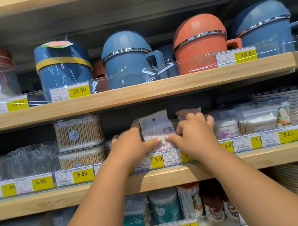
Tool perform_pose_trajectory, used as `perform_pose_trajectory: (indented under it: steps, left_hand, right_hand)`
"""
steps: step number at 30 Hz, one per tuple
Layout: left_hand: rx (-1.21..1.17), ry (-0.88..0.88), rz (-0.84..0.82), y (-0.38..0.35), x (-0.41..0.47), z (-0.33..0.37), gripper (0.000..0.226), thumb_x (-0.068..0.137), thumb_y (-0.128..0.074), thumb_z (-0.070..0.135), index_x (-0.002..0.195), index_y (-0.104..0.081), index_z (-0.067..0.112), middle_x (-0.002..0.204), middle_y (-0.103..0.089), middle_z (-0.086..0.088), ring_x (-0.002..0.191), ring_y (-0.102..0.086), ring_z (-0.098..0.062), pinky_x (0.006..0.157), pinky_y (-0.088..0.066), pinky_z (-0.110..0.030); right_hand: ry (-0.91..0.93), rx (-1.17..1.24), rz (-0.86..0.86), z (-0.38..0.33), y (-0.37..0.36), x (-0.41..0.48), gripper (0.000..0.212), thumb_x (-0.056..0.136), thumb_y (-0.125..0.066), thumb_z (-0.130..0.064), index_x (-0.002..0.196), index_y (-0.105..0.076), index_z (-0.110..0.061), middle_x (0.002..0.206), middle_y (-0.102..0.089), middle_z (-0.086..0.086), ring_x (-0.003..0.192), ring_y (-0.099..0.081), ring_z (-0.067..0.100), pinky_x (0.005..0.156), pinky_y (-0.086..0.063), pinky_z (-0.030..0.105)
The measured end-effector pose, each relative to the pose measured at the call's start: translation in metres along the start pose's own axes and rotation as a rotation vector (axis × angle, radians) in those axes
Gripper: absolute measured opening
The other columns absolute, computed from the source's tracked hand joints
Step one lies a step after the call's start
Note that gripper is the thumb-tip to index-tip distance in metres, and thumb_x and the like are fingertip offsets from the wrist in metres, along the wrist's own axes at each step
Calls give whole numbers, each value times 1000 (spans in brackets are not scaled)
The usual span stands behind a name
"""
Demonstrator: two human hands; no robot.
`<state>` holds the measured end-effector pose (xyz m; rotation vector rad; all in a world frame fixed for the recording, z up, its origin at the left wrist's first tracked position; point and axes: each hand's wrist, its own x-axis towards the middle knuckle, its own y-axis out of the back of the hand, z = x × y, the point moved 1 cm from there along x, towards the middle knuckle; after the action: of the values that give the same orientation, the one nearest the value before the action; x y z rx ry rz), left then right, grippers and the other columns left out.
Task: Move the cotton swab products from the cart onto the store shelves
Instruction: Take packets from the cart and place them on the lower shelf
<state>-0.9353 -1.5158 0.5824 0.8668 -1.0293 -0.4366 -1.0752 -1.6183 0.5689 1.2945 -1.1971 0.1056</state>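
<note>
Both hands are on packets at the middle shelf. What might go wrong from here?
1. The swab packets, held between the left hand and right hand, stand thin and upright; released, they might flop forward over the price-tag rail.
2. The right hand crowds the bagged swabs beside it and may nudge them out of line.

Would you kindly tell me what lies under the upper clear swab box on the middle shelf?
Another clear box of wooden-stick swabs lies directly beneath it. Its bottom edge is covered by price labels, so its base is hidden.
</note>
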Motion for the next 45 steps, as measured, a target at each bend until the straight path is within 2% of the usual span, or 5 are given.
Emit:
perform_pose_trajectory:
  steps: [11, 17, 23, 39, 45]
  left_hand:
    - [-12, 20, 94, -4, 0, 10, 54, 78, -69, 55, 118, -47, 26, 103, -58, 5, 111, -51, -24, 101, -28, -42]
    - [-47, 26, 88, -3, -1, 12, 47, 80, -70, 48, 112, -45, 26, 101, -57, 5, 110, -49, -23, 100, -28, -43]
    - [8, 13, 101, -2, -4, 14, 51, 80, -69, 50, 119, -45, 29, 106, -62, 2, 112, -49, -24, 97, -27, -42]
    - [-14, -6, 122, -8, -4, 9, 44, 84, -67, 45, 120, -45, 35, 110, -64, 1, 113, -50, -25, 96, -27, -43]
    - [-41, -2, 145, -9, -4, 8, 41, 83, -68, 44, 116, -47, 36, 109, -64, 4, 113, -52, -24, 88, -24, -39]
  right_hand:
    - [-83, 378, 229, 25, 18, -5, 36, 86, -58, -32, 120, -50, -24, 123, -49, 1, 120, -42, 24, 100, -31, 41]
    - [-102, 4, -172, 32, 25, -1, 56, 89, -51, -42, 140, -36, -23, 138, -43, 8, 126, -42, 28, 108, -21, 44]
    - [-18, -67, -133, 31, 30, 0, 61, 93, -56, -32, 146, -26, -34, 145, -33, 10, 125, -43, 32, 105, -29, 40]
    - [18, 21, -4, 40, 27, -13, 36, 89, -63, -25, 124, -57, -27, 136, -37, -2, 116, -42, 31, 101, -31, 35]
    - [-65, 215, -1, 53, 25, -3, 26, 83, -55, -10, 101, -59, -29, 114, -46, 1, 110, -40, 25, 76, -44, 30]
